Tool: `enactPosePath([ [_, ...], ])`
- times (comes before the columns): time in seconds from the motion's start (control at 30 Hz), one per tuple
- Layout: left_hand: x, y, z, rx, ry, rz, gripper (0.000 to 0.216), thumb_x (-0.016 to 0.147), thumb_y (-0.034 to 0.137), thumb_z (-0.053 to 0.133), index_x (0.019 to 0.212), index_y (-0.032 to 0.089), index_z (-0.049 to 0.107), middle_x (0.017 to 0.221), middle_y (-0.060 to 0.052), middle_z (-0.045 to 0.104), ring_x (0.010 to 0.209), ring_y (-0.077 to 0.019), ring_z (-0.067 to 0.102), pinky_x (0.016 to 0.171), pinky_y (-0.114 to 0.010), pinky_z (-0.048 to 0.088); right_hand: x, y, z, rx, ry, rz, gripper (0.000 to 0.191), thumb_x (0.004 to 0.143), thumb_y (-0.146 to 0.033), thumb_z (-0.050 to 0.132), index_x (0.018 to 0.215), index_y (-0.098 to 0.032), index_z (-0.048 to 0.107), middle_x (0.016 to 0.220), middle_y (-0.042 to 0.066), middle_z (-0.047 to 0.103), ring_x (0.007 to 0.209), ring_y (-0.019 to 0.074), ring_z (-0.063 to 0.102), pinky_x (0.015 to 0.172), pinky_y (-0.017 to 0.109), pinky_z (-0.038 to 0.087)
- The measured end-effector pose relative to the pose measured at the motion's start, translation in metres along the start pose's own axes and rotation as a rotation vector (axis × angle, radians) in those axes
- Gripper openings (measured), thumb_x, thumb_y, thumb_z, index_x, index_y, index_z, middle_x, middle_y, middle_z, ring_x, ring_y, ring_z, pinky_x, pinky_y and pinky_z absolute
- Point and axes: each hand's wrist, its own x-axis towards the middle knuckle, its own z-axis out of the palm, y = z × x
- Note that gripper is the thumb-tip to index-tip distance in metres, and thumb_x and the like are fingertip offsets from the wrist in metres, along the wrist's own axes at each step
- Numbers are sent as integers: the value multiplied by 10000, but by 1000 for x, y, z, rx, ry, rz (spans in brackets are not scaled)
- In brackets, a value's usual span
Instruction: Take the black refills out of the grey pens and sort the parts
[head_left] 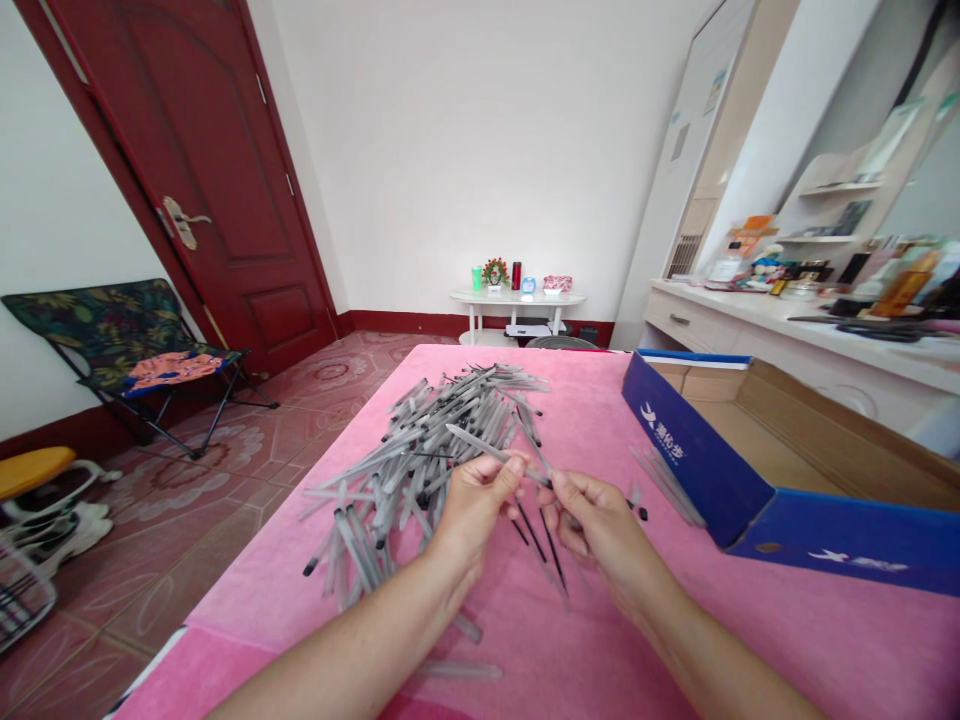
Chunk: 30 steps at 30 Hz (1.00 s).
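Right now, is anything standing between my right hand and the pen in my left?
Nothing visible: your right hand is at the dark end of the pen, which your left hand pinches farther along.

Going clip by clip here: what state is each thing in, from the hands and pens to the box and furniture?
Left hand: closed on a grey pen
Right hand: pinching near that pen's black end
Pen pile: loose, heaped
Blue box: open-topped
Pink cloth: spread out
Folding chair: unfolded
Drawer: closed
Red door: shut or ajar, cannot tell
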Motion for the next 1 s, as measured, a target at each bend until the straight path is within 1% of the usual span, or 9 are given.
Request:
enactPosePath([
  [0.07,0,0,0,-1,4,-8,379,622,447,660,813,119,665,609,-14,551,509,-70,452,405,-150,347,1,0,-1,-36,20,-42,368,716,-493,559,601,-147,505,443,-61,408,345,24,237,350,177,136],
  [0.17,0,0,0,-6,9,-13,376,626,441,660,823,121,665,606,-12,549,512,-70,453,407,-148,345,0,-1,-1,-43,44,-56,325,622,-437,674,723,-160,537,442,-85,388,354,31,264,351,169,167],
  [0.23,1,0,0,1,7,-8,366,638,435,652,827,122,664,613,-13,550,517,-69,453,407,-145,346,0,-1,-1,-20,17,-12,338,658,-476,627,726,-160,530,453,-78,411,328,28,255,334,172,154],
  [0.33,1,-1,-1,8,10,-13,362,641,427,653,828,117,662,634,-21,556,524,-69,456,406,-143,348,0,0,0,-7,-20,21,386,731,-520,517,619,-150,500,466,-52,444,310,20,230,325,179,128],
  [0.43,1,-1,-1,-11,21,-38,381,623,436,664,828,115,663,620,-21,555,513,-66,451,410,-144,348,1,0,0,-19,9,-14,332,647,-460,640,640,-156,508,430,-79,397,334,24,238,337,170,148],
  [0.5,1,-1,0,-24,26,-52,384,617,440,667,826,118,665,621,-22,561,511,-63,451,415,-143,346,0,0,0,-21,6,-4,325,640,-458,649,676,-165,513,389,-95,362,330,31,232,338,167,149],
  [0.63,1,-2,-1,-24,27,-56,383,605,446,673,814,125,669,638,-22,576,514,-64,455,415,-147,346,0,0,-1,-14,-27,33,397,748,-537,483,607,-165,494,350,-84,345,300,35,201,330,177,120],
  [0.8,1,-3,-1,-17,26,-39,378,609,450,668,813,132,672,598,-4,556,504,-62,451,410,-147,343,0,-1,0,-12,28,-13,321,639,-445,653,659,-165,497,394,-93,378,330,25,236,341,159,140],
  [1.0,0,0,0,3,22,-43,357,636,435,654,813,126,667,611,-5,547,507,-60,450,410,-145,344,-2,0,1,88,-84,93,342,772,-477,499,665,-152,492,385,-82,368,320,22,195,328,160,94],
])
